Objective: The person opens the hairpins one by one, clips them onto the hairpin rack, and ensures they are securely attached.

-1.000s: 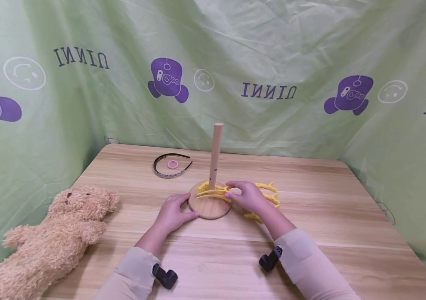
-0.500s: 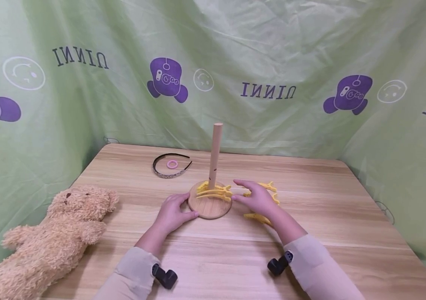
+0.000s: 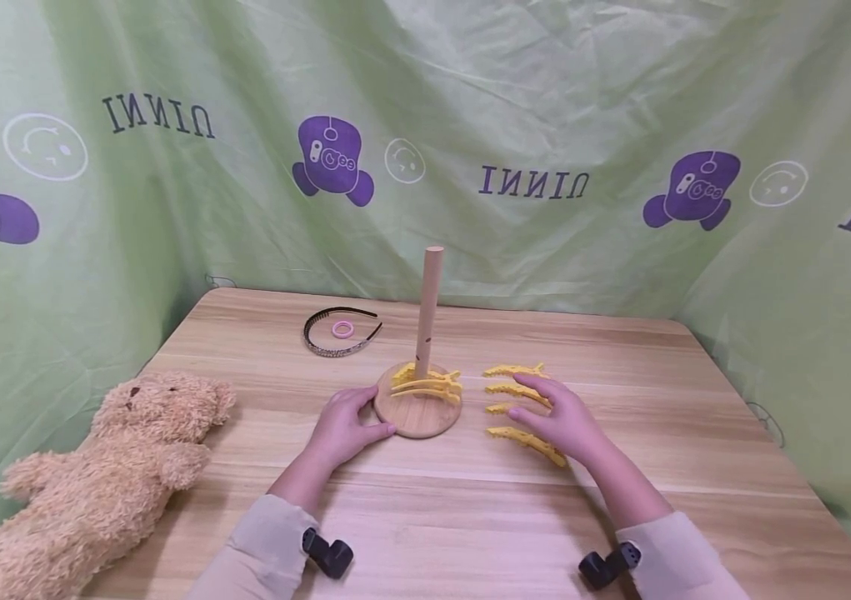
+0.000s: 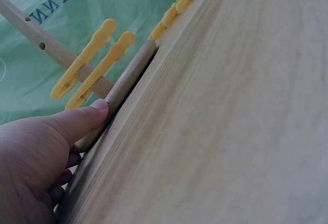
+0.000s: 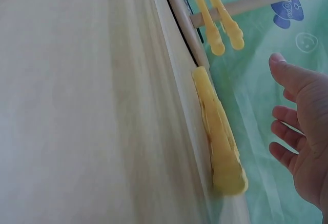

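A wooden stand has a round base (image 3: 419,421) and an upright post (image 3: 428,308). My left hand (image 3: 346,425) holds the left side of the base, thumb at its front edge and fingers around the side; in the left wrist view the thumb (image 4: 82,121) lies against the rim. Two yellow hair clips (image 4: 97,80) sit on the low part of the post, one above the other, their ends pointing right. My right hand (image 3: 560,421) hovers over several yellow hair clips (image 3: 518,437) lying in a row on the table, its fingers loosely apart and holding nothing.
Behind the stand to the left lie a black headband (image 3: 331,350) and a pink ring (image 3: 342,329). A fluffy teddy bear (image 3: 110,467) lies along the table's left side. Green printed cloth (image 3: 530,250) hangs around the back and sides of the wooden table (image 3: 425,533).
My right hand has let go of the yellow hair clip on the post and moved right, over the clips on the table. My left hand has stayed on the base.
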`<state>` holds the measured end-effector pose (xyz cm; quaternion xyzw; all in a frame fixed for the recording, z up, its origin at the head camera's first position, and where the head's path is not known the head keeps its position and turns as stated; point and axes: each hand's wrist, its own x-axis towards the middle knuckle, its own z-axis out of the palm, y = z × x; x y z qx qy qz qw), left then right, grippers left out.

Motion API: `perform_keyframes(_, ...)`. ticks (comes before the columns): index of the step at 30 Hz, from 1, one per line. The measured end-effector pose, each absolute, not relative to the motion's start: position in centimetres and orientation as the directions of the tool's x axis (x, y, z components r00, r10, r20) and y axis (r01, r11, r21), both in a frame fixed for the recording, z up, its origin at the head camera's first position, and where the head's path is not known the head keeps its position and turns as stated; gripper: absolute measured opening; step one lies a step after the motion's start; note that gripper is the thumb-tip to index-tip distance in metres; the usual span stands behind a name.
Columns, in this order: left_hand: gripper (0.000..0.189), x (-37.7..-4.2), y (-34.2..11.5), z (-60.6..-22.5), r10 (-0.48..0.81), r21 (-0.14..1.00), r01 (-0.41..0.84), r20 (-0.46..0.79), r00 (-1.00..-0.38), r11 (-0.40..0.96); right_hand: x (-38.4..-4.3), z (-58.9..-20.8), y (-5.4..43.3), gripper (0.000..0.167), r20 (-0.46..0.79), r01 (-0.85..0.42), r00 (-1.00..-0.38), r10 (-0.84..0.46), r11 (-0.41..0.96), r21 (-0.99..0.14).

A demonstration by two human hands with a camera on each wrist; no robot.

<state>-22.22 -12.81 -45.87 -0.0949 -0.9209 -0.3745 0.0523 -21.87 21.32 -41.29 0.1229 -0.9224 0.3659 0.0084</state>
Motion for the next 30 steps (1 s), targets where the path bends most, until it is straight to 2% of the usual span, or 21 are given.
perform_keyframes(12, 0.073, -22.1, -12.8, -45.8, 0.143, 0.678, 0.222, 0.172, -0.975, 0.701, -19.1, -42.1, 24.7, 0.057, 0.164, -0.257, -0.967, -0.197, 0.744, -0.617)
perform_keyframes(30, 0.073, -22.2, -12.8, -45.7, 0.143, 0.679, 0.215, 0.161, -0.976, 0.701, -17.4, -44.1, 26.4, 0.051, 0.143, -0.232, -0.973, -0.182, 0.761, -0.605)
